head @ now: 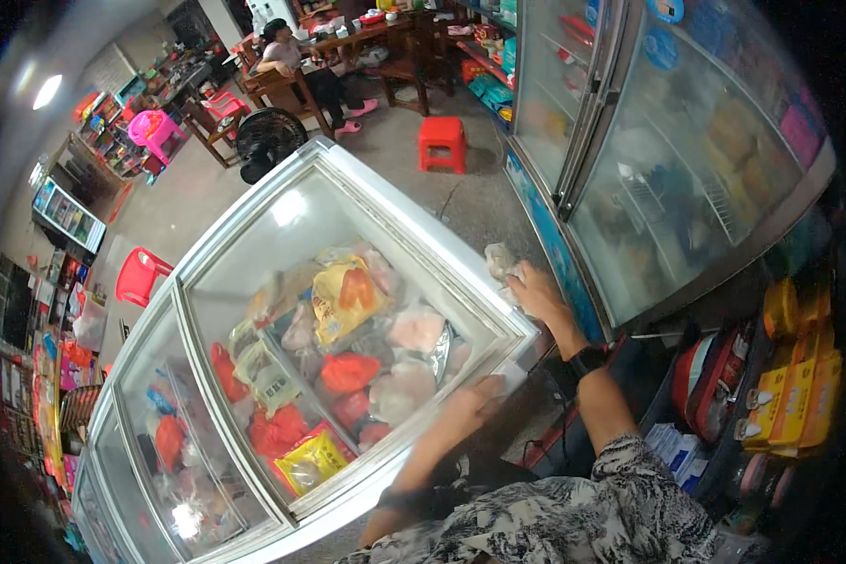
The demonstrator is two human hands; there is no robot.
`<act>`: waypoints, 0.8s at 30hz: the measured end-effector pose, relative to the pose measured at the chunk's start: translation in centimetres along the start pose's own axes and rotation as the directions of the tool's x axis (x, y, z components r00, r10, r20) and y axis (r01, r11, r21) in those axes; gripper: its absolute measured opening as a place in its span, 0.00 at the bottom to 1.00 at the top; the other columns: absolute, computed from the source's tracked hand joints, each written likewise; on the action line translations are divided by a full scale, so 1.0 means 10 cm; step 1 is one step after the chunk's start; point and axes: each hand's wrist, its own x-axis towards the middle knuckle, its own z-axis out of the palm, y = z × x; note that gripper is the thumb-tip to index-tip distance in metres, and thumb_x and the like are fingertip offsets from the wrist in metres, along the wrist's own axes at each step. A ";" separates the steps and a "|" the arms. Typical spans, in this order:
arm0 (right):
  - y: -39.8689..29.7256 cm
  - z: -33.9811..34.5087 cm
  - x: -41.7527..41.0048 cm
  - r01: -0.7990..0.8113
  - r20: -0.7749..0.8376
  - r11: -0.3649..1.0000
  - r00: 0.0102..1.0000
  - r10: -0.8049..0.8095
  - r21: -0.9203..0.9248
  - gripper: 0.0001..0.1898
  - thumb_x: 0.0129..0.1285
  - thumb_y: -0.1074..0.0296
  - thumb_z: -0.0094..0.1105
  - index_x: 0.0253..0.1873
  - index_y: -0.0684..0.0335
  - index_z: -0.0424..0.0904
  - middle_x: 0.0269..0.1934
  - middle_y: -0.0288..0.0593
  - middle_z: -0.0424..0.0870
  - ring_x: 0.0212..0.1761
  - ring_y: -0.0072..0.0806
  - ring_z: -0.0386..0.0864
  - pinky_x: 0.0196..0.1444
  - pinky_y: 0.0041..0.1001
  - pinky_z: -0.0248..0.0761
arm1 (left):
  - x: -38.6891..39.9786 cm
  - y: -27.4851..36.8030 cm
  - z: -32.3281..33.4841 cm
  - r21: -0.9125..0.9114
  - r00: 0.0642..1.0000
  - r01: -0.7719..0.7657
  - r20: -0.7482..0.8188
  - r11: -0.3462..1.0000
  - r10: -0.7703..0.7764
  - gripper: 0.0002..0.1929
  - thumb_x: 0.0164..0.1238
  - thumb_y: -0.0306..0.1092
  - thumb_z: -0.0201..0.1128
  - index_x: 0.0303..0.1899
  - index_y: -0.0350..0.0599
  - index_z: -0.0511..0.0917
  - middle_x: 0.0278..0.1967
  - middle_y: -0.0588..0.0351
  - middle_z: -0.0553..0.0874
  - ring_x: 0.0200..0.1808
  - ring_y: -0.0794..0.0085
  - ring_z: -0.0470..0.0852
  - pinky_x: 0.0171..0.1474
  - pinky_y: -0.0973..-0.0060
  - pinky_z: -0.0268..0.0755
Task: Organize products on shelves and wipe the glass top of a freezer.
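A glass-topped chest freezer (423, 229) with a white frame stands before me. My right hand (539, 296) is at its far right side, fingers closed on a crumpled whitish cloth (499, 261) beside the rim. My left hand (469, 405) rests on the near rim close to the right corner; its fingertips are blurred, so their grip is unclear. Under the glass lie a yellow printed food bag (349, 296), red plastic bags (349, 371), a pale green bag (268, 377) and a yellow-and-red packet (312, 462).
A glass-door upright refrigerator (677, 176) stands close on the right. Yellow boxes (789, 402) are at lower right. Beyond the freezer are a red stool (443, 144), a black fan (271, 137), a red chair (141, 275) and a seated person (285, 56).
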 end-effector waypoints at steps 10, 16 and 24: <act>-0.08 -0.37 -0.75 -0.113 -0.014 0.940 0.993 0.115 -0.321 0.18 0.65 0.59 0.52 0.51 0.68 0.70 0.49 0.67 0.75 0.47 0.59 0.76 0.48 0.47 0.70 | -1.38 -0.47 -0.51 -0.178 0.882 0.259 -0.358 0.949 -0.307 0.21 0.64 0.31 0.59 0.59 0.41 0.72 0.52 0.42 0.80 0.53 0.58 0.79 0.57 0.69 0.69; -0.31 -0.12 -1.19 -0.009 -0.139 0.778 0.985 -0.102 -0.628 0.19 0.59 0.71 0.57 0.54 0.70 0.66 0.64 0.61 0.61 0.58 0.57 0.68 0.59 0.45 0.64 | -2.43 -0.75 -0.62 -0.329 0.573 0.336 -0.671 0.882 -0.469 0.18 0.66 0.34 0.58 0.55 0.38 0.76 0.50 0.46 0.82 0.51 0.63 0.80 0.55 0.70 0.69; -1.11 0.38 -1.60 0.302 0.385 0.778 0.919 -0.084 -0.551 0.24 0.52 0.64 0.65 0.53 0.66 0.71 0.50 0.52 0.71 0.52 0.52 0.73 0.50 0.47 0.70 | -3.55 -1.00 -0.40 -0.229 0.142 0.587 -0.915 0.777 -0.377 0.15 0.67 0.27 0.55 0.54 0.37 0.74 0.54 0.41 0.77 0.55 0.49 0.76 0.58 0.63 0.67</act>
